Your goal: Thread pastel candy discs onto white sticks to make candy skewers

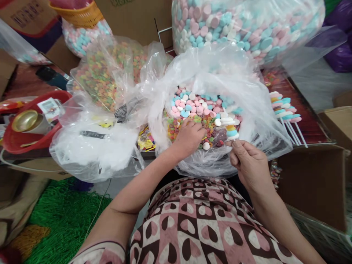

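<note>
In my right hand (249,161), thumb and finger pinch the lower end of a candy skewer (232,134), which carries a yellow-orange piece above blue and white marshmallows. My left hand (189,137) is down among colourful gummy rings (173,128), its fingers curled together; whatever they hold is hidden. Pink, blue and white marshmallows (202,106) lie just behind the rings, inside the same open clear plastic bag (255,110). Several white marshmallows (227,121) sit close to the skewer's tip.
Finished candy skewers (288,113) with white sticks lie at the table's right. Behind stands a big bag of marshmallows (247,25), with a bag of gummy rings (110,73) to its left. A red basin (59,128) and a white plastic bag (90,150) occupy the left side.
</note>
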A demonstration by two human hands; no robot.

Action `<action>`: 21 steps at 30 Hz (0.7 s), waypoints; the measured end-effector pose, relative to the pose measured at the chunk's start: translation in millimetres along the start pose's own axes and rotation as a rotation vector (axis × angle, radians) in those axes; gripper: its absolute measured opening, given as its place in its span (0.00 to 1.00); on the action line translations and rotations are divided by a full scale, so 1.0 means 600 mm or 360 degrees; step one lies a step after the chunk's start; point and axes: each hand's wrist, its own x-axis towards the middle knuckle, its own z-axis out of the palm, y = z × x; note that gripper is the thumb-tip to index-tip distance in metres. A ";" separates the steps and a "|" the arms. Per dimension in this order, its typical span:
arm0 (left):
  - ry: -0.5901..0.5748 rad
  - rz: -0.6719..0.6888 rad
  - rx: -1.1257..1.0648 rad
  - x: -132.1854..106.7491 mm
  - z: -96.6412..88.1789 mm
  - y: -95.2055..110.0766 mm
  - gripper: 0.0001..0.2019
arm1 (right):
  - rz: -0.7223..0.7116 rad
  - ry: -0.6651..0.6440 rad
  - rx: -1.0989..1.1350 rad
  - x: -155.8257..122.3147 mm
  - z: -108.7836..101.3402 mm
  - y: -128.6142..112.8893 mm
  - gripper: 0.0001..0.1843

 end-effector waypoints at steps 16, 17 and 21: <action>0.0619 -0.1035 -0.1764 -0.009 -0.001 -0.024 0.02 | 0.0018 -0.0171 -0.0233 -0.008 -0.002 0.013 0.18; 0.0667 -0.1109 -0.2003 -0.009 -0.005 -0.026 0.01 | 0.0019 -0.0212 -0.0267 -0.010 -0.001 0.014 0.18; 0.0766 -0.1169 -0.2543 -0.011 -0.015 -0.023 0.05 | 0.0030 -0.0357 -0.0404 -0.016 0.007 0.015 0.19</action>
